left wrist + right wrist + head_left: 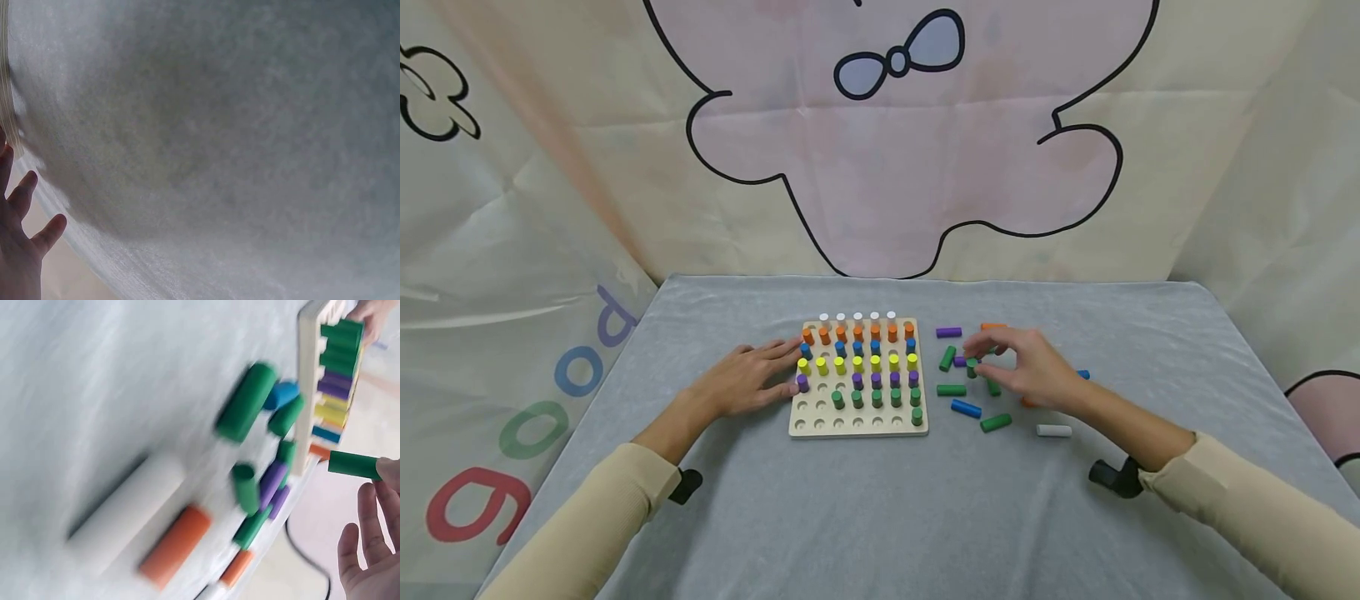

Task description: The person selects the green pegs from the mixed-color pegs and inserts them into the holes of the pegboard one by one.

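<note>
A wooden pegboard with rows of white, orange, blue, yellow, purple and green pegs lies on the table. My left hand rests at the board's left edge, its fingers spread and fairly straight; the left wrist view catches only part of that hand beside the board's edge. To the right of the board, my right hand pinches a green peg by one end between thumb and finger. That peg is lifted off the cloth, above the loose pegs.
Around my right hand lie loose pegs: a white peg, a blue peg, a purple peg, an orange peg and several green ones. A grey cloth covers the table, and a printed curtain hangs behind it.
</note>
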`<state>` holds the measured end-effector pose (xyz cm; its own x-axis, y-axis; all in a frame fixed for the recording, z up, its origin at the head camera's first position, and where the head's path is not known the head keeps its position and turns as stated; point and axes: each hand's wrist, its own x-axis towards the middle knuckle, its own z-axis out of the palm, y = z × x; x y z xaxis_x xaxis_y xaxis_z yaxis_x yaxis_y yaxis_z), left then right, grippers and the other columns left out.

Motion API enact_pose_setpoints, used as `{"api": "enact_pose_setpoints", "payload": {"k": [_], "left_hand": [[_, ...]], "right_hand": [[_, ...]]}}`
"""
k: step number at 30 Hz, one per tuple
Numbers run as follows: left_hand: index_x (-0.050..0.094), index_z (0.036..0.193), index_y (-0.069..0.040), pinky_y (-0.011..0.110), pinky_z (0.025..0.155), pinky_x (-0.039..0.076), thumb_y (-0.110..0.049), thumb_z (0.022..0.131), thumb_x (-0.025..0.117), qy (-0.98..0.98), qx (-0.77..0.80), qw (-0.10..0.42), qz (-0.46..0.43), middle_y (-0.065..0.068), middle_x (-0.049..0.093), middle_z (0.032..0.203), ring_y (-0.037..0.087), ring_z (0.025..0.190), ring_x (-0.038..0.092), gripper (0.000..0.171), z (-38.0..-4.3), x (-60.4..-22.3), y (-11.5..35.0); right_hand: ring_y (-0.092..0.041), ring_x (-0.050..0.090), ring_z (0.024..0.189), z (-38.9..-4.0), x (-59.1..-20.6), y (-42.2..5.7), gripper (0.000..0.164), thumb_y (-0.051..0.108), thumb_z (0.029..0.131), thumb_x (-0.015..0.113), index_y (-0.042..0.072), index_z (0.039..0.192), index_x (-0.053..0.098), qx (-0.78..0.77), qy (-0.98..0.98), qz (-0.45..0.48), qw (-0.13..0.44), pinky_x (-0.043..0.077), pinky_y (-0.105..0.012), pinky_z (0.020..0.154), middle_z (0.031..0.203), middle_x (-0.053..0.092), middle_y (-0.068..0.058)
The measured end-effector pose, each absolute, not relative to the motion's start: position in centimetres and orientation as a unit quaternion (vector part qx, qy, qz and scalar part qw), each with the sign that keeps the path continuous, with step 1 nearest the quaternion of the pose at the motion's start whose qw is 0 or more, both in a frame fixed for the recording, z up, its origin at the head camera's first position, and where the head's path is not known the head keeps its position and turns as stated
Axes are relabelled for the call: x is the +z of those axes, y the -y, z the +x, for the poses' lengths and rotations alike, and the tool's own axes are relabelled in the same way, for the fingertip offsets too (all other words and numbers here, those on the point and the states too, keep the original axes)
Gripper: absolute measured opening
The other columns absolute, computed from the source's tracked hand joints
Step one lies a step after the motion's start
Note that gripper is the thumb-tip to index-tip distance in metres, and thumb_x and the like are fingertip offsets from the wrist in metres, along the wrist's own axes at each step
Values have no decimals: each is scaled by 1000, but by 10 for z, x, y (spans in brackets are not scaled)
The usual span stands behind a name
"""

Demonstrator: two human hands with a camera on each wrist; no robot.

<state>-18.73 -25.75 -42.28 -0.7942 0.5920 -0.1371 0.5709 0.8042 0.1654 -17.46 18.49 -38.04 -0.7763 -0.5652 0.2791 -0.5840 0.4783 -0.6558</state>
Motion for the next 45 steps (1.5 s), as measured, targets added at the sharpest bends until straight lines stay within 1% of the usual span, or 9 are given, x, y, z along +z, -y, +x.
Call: {"api": "enact_pose_setpoints", "payload": {"k": [3,8,12,15,18,23,29,38,45], "left_hand": [[37,154,-10,65,105,33,-57,99,48,-945,58,91,308,8,29,162,35,146,31,73,-187,-423,257],[38,154,-10,65,105,33,-56,99,49,-945,59,89,308,9,29,161,35,146,31,73,-187,-423,258],[37,154,-10,65,105,33,-57,99,49,-946,58,90,306,8,28,162,34,146,31,73,-187,-423,259],[37,154,-11,65,105,34,-57,99,48,-946,58,89,307,8,28,162,34,146,31,73,-187,-423,259],[37,154,-11,65,105,34,-58,99,48,-945,58,88,309,8,28,162,35,146,31,73,-187,-423,259],[38,154,-11,65,105,34,-60,99,47,-946,54,88,308,8,28,162,34,146,31,74,-188,-423,258],[38,154,-11,65,104,34,-60,99,46,-946,54,87,309,8,28,162,34,146,31,75,-188,-424,259],[37,154,-11,65,105,34,-60,99,46,-946,54,89,307,8,28,162,34,146,30,75,-188,-425,259],[36,155,-12,64,105,34,-60,99,46,-946,52,86,309,8,28,162,34,146,31,75,-189,-425,259]], "right_hand": [[-14,66,96,-167,-378,-174,29,0,87,75,9,114,69,400,848,347,10,52,-36,82,104,72,1],[-10,64,97,-157,-376,-156,29,3,88,75,12,115,68,422,833,358,4,53,-37,84,107,71,5],[-10,64,93,-152,-376,-144,29,3,88,75,12,115,68,440,823,360,4,53,-33,83,106,72,2],[-11,64,89,-151,-379,-138,28,1,88,75,8,114,68,447,818,363,7,54,-36,80,104,73,-1],[-11,64,89,-149,-382,-133,28,1,87,75,6,114,69,449,818,360,7,54,-39,80,104,72,0],[-10,64,90,-147,-386,-124,28,3,87,76,9,114,69,452,814,366,-4,55,-43,79,104,72,3],[-9,65,91,-144,-395,-115,27,0,86,76,9,111,69,435,809,395,-15,57,-44,80,103,72,0],[-17,66,93,-143,-403,-107,26,1,85,77,8,109,70,396,821,410,-24,56,-39,86,103,72,-4],[-13,65,100,-141,-406,-101,28,2,83,79,7,110,71,376,835,402,-16,54,-39,89,105,71,3]]}}
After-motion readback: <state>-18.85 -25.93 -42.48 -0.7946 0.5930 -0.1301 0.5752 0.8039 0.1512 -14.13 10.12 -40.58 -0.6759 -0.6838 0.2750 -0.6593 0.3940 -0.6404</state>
